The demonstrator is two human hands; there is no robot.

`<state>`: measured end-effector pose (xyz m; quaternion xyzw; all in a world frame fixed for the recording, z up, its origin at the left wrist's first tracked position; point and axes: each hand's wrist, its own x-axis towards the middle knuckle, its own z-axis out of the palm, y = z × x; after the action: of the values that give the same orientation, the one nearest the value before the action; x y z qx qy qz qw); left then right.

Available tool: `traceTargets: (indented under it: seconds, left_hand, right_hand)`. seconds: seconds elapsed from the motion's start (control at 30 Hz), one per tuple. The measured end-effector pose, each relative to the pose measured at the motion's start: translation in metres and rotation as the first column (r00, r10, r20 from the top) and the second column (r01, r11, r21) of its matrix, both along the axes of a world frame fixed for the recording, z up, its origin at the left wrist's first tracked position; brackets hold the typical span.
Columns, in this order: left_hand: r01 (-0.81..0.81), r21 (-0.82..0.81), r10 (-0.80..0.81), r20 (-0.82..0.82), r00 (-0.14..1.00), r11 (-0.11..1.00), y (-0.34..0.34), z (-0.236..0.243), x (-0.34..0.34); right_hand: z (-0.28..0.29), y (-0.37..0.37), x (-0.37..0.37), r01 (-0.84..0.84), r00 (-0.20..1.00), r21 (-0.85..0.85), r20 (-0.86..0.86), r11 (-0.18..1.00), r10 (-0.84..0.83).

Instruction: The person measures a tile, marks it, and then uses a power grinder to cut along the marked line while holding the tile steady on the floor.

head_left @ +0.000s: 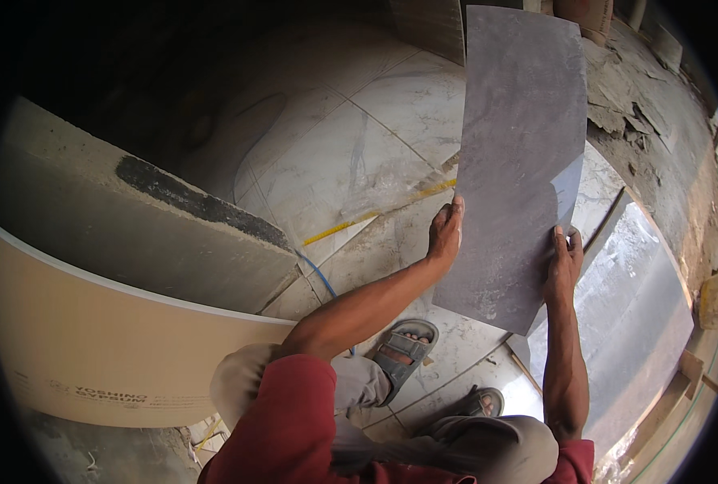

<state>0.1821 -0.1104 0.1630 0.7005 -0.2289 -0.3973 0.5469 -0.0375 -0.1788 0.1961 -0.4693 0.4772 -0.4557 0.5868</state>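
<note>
Both my hands hold a long grey rectangular panel (516,153) up in front of me, tilted away. Its face has whitish smears, and a pale bluish patch (567,189) shows at its right edge. My left hand (446,230) grips the left edge, its fingers partly hidden behind the panel. Lower down on the right edge, my right hand (564,262) is closed with the thumb on the near face. A yellow measuring tape (343,230) lies stretched over the floor to the left, its far end passing toward the panel.
A grey slab-like wall (149,218) and a curved-looking tan board (125,347) stand at the left. A blue cord (318,274) crosses the white floor tiles (294,181). At the right lie a shiny grey sheet (629,323), wood pieces (681,375) and broken rubble (633,121).
</note>
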Motion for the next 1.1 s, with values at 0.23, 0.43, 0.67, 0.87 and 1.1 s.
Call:
traceTargets:
  seconds: [0.23, 0.43, 0.67, 0.87, 1.1]
  left_hand:
    - [0.012, 0.191, 0.006, -0.097, 0.995, 0.981, 0.034, 0.023, 0.033]
    - [-0.191, 0.14, 0.233, -0.411, 0.881, 0.971, 0.069, 0.024, 0.048]
    - [-0.532, -0.034, 0.458, -0.463, 0.759, 0.846, 0.149, -0.154, 0.117]
    - [-0.618, 0.241, 0.605, -0.632, 0.485, 0.748, 0.144, -0.1, 0.156]
    - [-0.901, 0.041, 0.89, -0.183, 0.418, 0.432, 0.193, -0.161, 0.263]
  right_hand:
    - [0.023, -0.024, 0.048, -0.213, 0.977, 0.086, 0.012, 0.973, 0.213]
    - [0.007, -0.044, 0.106, -0.368, 0.903, 0.13, -0.188, 0.921, 0.387]
    - [-0.027, -0.023, 0.221, -0.664, 0.638, 0.118, -0.424, 0.738, 0.642]
    - [-0.065, -0.03, 0.306, -0.734, 0.55, 0.049, -0.543, 0.677, 0.635]
    - [-0.105, 0.006, 0.423, -0.835, 0.48, 0.01, -0.476, 0.55, 0.737]
